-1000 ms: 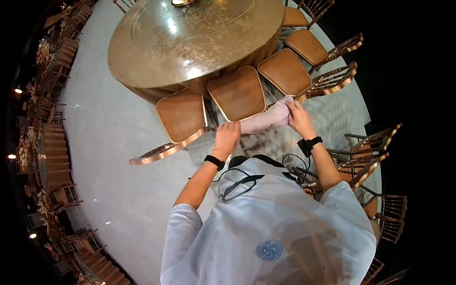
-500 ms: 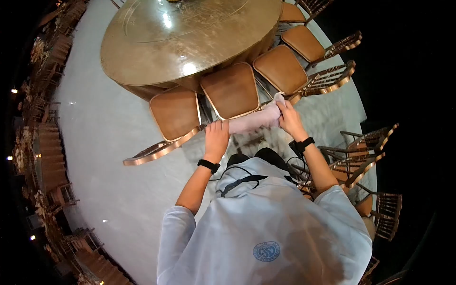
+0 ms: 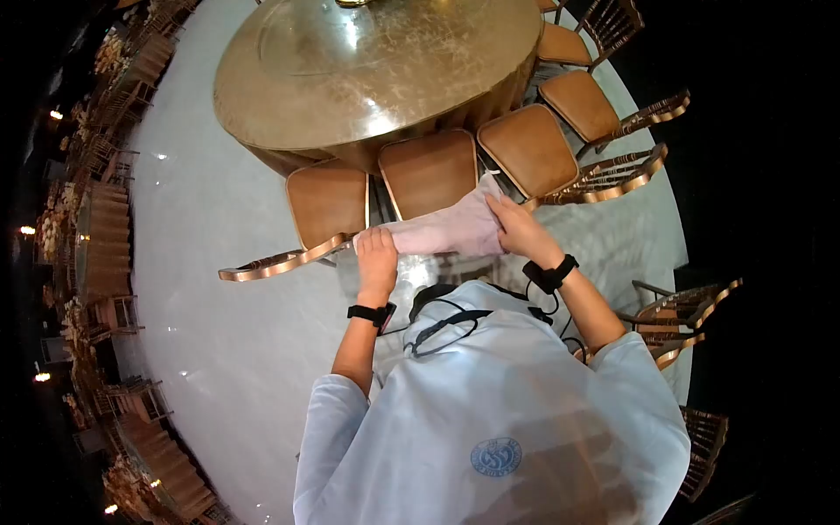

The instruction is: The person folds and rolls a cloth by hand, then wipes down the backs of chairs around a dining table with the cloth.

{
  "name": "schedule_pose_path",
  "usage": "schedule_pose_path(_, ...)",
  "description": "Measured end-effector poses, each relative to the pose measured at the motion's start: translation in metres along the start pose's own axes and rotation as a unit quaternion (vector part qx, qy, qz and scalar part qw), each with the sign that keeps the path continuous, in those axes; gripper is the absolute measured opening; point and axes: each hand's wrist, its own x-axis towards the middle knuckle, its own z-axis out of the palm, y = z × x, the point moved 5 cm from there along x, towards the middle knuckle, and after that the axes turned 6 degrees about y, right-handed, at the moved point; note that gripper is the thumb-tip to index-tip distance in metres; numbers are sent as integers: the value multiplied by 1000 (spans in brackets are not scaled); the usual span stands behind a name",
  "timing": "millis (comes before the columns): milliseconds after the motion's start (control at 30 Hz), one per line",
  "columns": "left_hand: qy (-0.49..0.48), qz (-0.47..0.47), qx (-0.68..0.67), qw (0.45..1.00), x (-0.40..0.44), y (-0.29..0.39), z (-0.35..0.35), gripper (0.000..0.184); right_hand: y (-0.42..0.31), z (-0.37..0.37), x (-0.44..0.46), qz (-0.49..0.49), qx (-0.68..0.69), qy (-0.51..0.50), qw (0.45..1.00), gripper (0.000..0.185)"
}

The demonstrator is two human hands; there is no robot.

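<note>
A pale pink cloth (image 3: 446, 229) stretches between my two hands, lying along the top of the middle chair's back, most of which it hides. My left hand (image 3: 376, 260) is closed over the cloth's left end, beside the curved back of the left chair (image 3: 302, 256). The cloth's right end is bunched in my right hand (image 3: 523, 230), with a small corner sticking up above the fingers. Under and beyond the cloth is the brown padded seat (image 3: 430, 171) of the middle chair.
Ahead stands a round table (image 3: 437, 87) with a shiny marbled top and a draped side. More brown-seated chairs (image 3: 529, 149) line its edge to the right. Other chairs (image 3: 674, 319) stand behind on my right. Far left, draped tables (image 3: 105, 236) hold flower arrangements.
Both hands have shifted left along the chair back with the cloth. The cloth now hangs wider near my right hand. The camera view has also moved slightly.
</note>
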Motion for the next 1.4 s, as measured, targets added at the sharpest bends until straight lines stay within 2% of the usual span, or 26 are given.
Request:
schedule_pose_path(67, -28, -26, -33, 999, -2, 0, 3, 60, -5, -3, 0, -14, -20, -10, 1000, 62)
schedule_pose_path(267, -46, -44, -84, 994, -12, 19, -18, 66, -18, -18, -16, -105, 53, 20, 993, 62)
schedule_pose_path(400, -58, -53, -119, 990, -23, 31, -26, 69, 3, -19, -26, -100, 64, 6, 993, 62)
schedule_pose_path(467, -45, -49, -125, 990, -26, 32, -24, 68, 23, -16, -29, -96, 5, 65, 993, 61)
schedule_pose_path(500, -28, -39, -134, 990, -24, 33, -28, 68, 23, -16, -30, -98, 8, 64, 993, 61)
schedule_pose_path(567, -30, -45, -128, 990, -19, 30, -33, 64, 33, -10, -31, 24, -92, 7, 995, 58)
schedule_pose_path(600, -35, -54, -130, 989, -11, 31, -40, 65, 23, -16, -29, -21, -129, 55, 990, 56)
schedule_pose_path(633, -41, -63, -133, 988, -4, 31, -43, 66, 18, -20, -25, -19, -129, 60, 990, 56)
schedule_pose_path(700, -23, -28, -120, 992, 7, 28, -33, 70, 2, -30, -19, -77, -167, 71, 980, 61)
schedule_pose_path(733, -55, 8, -128, 990, 13, 30, -24, 71, 1, -28, -16, -72, -170, 75, 980, 61)
schedule_pose_path(767, -86, 44, -136, 986, 17, 34, -14, 71, -3, -23, -11, -113, -179, 79, 974, 64)
schedule_pose_path(800, -54, 86, -98, 990, 22, 38, -8, 69, -6, -17, -8, -156, -189, 82, 966, 67)
schedule_pose_path(833, -52, 91, -101, 989, 32, 45, -10, 69, -6, -11, -4, -153, -194, 84, 965, 67)
schedule_pose_path(900, -211, 19, -60, 976, 47, 45, 5, 59, 5, 24, 4, -101, -190, -78, 973, 67)
schedule_pose_path(933, -156, 60, -66, 984, 51, 44, 8, 49, 5, 34, 9, -124, -257, -39, 958, 54)
schedule_pose_path(967, -156, 60, -68, 984, 52, 39, 15, 49, 9, 43, 14, -123, -258, -40, 958, 54)
schedule_pose_path(1033, -196, 79, -72, 975, 55, 42, 18, 46, 16, 60, 26, -46, -279, -137, 949, 47)
schedule_pose_path(1067, -211, 66, -66, 973, 56, 41, 20, 45, 16, 62, 30, -46, -278, -139, 949, 47)
schedule_pose_path(1133, -217, 78, -71, 970, 56, 41, 20, 45, 19, 65, 35, -23, -289, -209, 934, 43)
schedule_pose_path(1233, -240, 92, -90, 962, 63, 38, 23, 42, 15, 62, 38, 9, -295, -250, 922, 39)
schedule_pose_path(1333, -258, 77, -124, 955, 61, 37, 28, 39, 25, 69, 41, -4, -293, -251, 923, 36)
schedule_pose_path(1400, -293, 84, -141, 942, 65, 35, 29, 49, 22, 66, 42, 1, -283, -269, 921, 36)
